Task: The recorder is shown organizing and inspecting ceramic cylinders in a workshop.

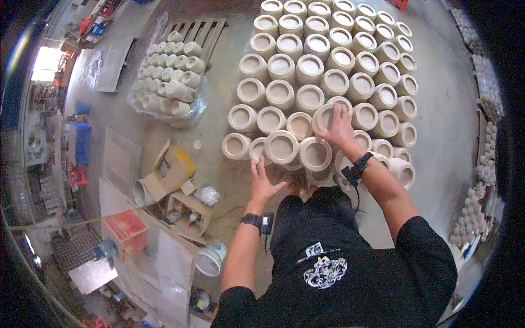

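Note:
Rows of round beige pots (281, 147), which look like unglazed clay or plaster, stand close together in front of me. Each shows a thick rim around a recessed round top. My right hand (340, 130) is on one raised pot (324, 117) near the front of the group, its thumb and fingers bent over the rim. The underside of that pot is hidden. Nothing is in my left hand (264, 183), which hovers by the front row with fingers spread. Its fingertips are close to a smaller-looking pot (257, 148); whether they touch it I cannot tell.
Further left, a wooden pallet (210, 34) carries more pale pots on plastic wrap. An opened cardboard box (178, 167), a small wooden box (191, 213), a white bucket (211, 259) and a red box (126, 232) stand on my left. More stacked pots (471, 213) line the right side.

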`<state>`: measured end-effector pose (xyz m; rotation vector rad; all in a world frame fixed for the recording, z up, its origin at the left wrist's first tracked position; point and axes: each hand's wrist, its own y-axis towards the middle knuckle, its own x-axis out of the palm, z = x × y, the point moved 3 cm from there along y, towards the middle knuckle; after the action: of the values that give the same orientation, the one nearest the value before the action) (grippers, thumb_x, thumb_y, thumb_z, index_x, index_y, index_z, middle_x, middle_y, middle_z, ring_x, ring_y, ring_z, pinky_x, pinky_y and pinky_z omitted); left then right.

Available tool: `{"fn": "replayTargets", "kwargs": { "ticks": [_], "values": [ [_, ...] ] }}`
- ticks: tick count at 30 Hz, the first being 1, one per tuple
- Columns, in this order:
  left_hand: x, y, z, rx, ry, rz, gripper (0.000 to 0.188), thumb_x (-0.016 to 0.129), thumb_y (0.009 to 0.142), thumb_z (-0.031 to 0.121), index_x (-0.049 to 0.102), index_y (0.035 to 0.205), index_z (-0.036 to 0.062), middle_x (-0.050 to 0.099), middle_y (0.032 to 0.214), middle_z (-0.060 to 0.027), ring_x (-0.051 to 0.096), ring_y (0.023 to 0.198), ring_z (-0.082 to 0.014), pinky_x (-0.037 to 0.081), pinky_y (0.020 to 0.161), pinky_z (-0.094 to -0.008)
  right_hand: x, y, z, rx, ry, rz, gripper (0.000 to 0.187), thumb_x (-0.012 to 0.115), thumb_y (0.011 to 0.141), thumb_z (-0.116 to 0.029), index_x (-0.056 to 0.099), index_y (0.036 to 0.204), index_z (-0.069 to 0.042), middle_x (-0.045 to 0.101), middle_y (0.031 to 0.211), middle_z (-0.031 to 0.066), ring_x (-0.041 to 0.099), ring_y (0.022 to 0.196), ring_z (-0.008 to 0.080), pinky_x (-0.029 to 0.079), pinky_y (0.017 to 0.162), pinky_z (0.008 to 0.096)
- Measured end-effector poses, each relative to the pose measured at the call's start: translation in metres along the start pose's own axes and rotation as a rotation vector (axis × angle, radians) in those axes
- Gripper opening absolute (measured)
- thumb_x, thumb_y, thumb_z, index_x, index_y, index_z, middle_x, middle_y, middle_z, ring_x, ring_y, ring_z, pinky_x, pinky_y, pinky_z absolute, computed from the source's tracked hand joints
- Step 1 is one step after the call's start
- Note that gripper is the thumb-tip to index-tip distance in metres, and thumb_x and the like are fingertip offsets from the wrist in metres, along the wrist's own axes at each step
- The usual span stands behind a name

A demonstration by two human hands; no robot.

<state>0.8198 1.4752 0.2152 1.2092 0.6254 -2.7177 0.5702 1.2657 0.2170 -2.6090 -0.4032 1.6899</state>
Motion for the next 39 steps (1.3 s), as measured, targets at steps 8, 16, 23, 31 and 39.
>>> {"fn": "replayTargets", "kwargs": {
  "ticks": [8,16,23,31,39],
  "values": [
    [-0.011,0.009,-0.055,0.041,-0.148,0.145,0.114,0.086,0.063,0.028,0.014,0.15,0.0082,0.026,0.146,-0.024,0.027,0.136,-0.0396,0.026,0.113,-0.0463,-0.011,0.007,-0.004,0.048,-0.043,0.061,0.109,0.083,0.057,-0.034,0.026,0.144,-0.003,0.037,0.136,0.0283,0.036,0.127,0.0445,0.035,0.107,0.0463],
    [-0.022,-0.029,-0.206,-0.115,-0.207,0.01,0.098,0.082,0.068,0.032,0.028,0.143,-0.0008,0.044,0.133,-0.0269,0.043,0.124,-0.0414,0.037,0.104,-0.0458,-0.067,-0.013,-0.09,-0.097,-0.097,0.325,0.107,0.087,0.054,-0.026,0.03,0.141,-0.004,0.039,0.136,0.025,0.037,0.127,0.0422,0.035,0.107,0.0459],
    [-0.051,-0.046,-0.304,-0.194,-0.21,-0.166,0.082,0.075,0.076,0.031,0.035,0.139,-0.0047,0.05,0.13,-0.0292,0.048,0.121,-0.0417,0.04,0.101,-0.0439,-0.02,-0.036,-0.223,-0.315,0.068,0.169,0.114,0.089,0.049,-0.025,0.029,0.144,-0.005,0.035,0.141,0.0254,0.038,0.129,0.0436,0.034,0.108,0.0467],
    [-0.093,0.012,-0.282,-0.262,-0.274,-0.198,0.077,0.072,0.079,0.028,0.036,0.138,-0.0046,0.053,0.128,-0.0284,0.053,0.119,-0.0387,0.043,0.099,-0.042,0.099,-0.015,-0.259,-0.172,-0.066,-0.061,0.113,0.087,0.052,-0.034,0.026,0.144,-0.009,0.031,0.143,0.0244,0.035,0.129,0.0454,0.036,0.106,0.0488],
    [-0.045,0.071,-0.251,-0.181,-0.497,-0.148,0.079,0.067,0.084,0.032,0.027,0.146,0.0024,0.049,0.136,-0.0242,0.048,0.124,-0.041,0.036,0.105,-0.0427,0.123,-0.014,-0.251,-0.104,-0.204,-0.087,0.125,0.088,0.05,-0.035,0.015,0.15,-0.013,0.021,0.147,0.0275,0.025,0.134,0.0476,0.029,0.112,0.0496]
  ]
}}
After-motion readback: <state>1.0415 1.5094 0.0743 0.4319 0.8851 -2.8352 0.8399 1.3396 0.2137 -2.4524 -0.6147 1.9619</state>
